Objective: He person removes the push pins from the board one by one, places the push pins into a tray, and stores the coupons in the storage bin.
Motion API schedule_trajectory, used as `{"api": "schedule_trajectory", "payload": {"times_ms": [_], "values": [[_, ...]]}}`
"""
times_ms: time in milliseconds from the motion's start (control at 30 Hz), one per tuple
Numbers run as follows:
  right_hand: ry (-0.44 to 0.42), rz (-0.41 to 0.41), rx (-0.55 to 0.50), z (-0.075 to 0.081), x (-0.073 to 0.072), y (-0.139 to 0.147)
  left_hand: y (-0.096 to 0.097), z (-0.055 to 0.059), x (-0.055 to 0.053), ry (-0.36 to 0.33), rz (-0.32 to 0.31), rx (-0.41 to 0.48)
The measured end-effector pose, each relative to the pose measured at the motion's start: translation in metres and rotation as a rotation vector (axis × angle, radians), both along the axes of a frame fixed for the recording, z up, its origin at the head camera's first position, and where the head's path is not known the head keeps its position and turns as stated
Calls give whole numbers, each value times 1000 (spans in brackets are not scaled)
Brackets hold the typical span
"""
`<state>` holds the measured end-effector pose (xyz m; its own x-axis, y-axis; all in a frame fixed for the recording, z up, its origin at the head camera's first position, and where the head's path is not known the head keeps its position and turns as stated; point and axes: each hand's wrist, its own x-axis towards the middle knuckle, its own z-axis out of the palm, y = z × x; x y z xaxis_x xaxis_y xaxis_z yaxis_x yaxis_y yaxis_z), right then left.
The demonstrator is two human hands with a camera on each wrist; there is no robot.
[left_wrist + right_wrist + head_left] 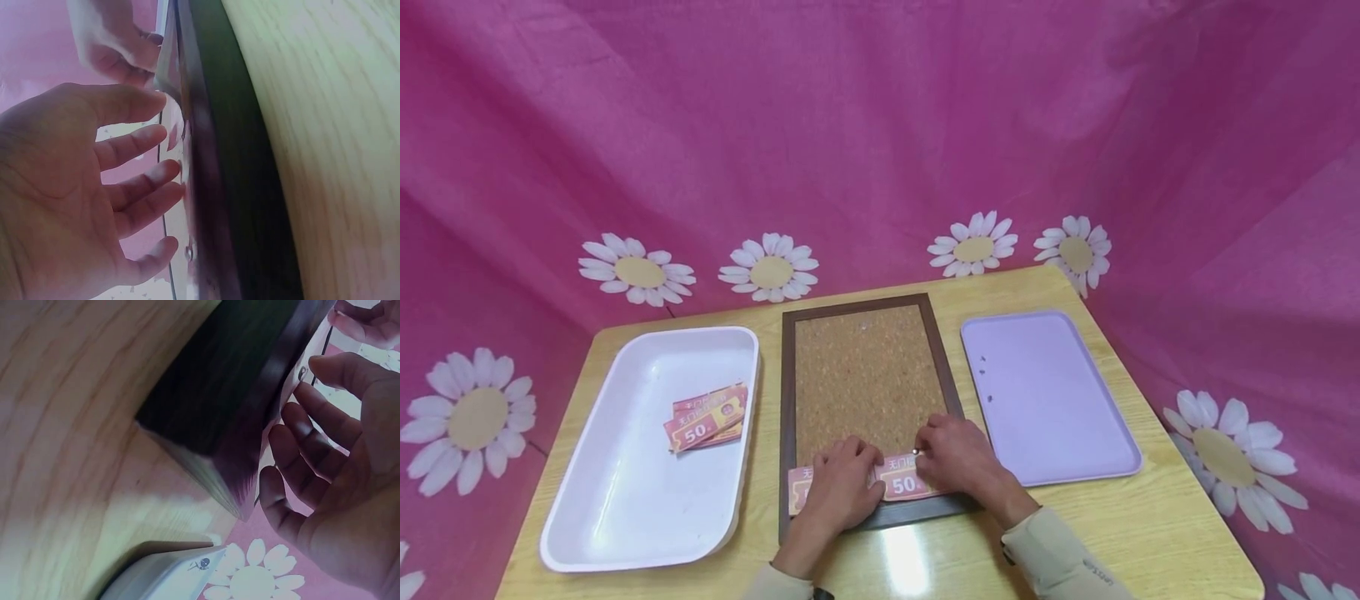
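Note:
A brown-framed corkboard (865, 375) lies on the table with two pink coupons along its near edge. My left hand (844, 483) rests over the left coupon (800, 487), covering much of it, and its fingertips touch the inner end of the right coupon (901, 479). In the left wrist view its fingers (140, 209) are spread and relaxed. At the upper part of the right coupon, my right hand (955, 454) pinches a small pushpin (302, 374) between thumb and index finger. Another pin (190, 253) stands near the left hand's little finger.
To the left, a white basin (617, 500) holds several more coupons (707, 417) in a loose pile. A lilac tray (1052, 400) on the right carries a few small pins (989, 398) near its left edge. A flowered pink cloth hangs behind the wooden table (1157, 533).

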<state>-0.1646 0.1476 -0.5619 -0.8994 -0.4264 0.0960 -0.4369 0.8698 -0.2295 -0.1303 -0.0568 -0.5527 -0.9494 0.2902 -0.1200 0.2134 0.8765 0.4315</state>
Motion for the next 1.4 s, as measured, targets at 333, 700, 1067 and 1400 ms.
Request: {"api": "schedule_trajectory", "payload": {"times_ms": [333, 700, 1067, 1400], "values": [[22, -42, 27, -1, 0, -7, 7, -7, 1, 28, -4, -3], [17, -58, 31, -4, -1, -9, 12, -13, 3, 35, 19, 8], [-20, -56, 61, -2, -4, -10, 13, -10, 1, -5, 36, 13], [32, -31, 38, -5, -4, -8, 14, -10, 0, -29, 46, 5]]}}
